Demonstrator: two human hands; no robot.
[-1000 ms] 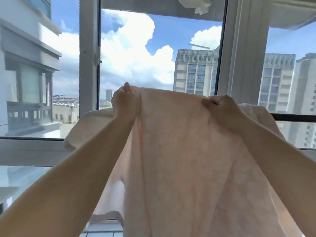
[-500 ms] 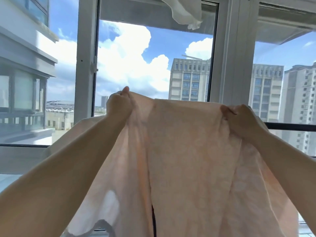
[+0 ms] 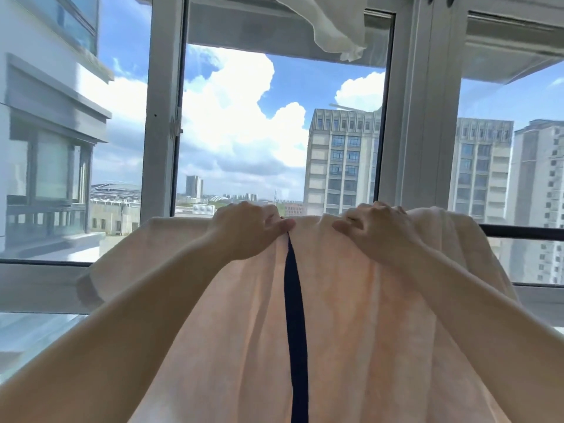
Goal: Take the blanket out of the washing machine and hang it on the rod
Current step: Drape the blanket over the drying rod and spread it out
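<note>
A pale peach blanket (image 3: 360, 325) hangs in front of me, draped over a dark horizontal rod (image 3: 525, 232) that shows only at the right. My left hand (image 3: 247, 230) grips the blanket's top fold left of centre. My right hand (image 3: 378, 236) grips the fold just to its right. A narrow dark gap (image 3: 294, 315) runs down between two hanging parts of the cloth, starting between my hands. The blanket hides most of the rod.
A tall window with grey frames (image 3: 161, 117) stands right behind the blanket, with high-rise buildings (image 3: 341, 160) and sky outside. A white cloth (image 3: 335, 25) hangs from above at the top. A sill (image 3: 39, 288) runs along the lower left.
My hands have come together toward the centre of the blanket's top edge and sit lower in view. The cloth has parted, so a dark vertical gap now shows between them.
</note>
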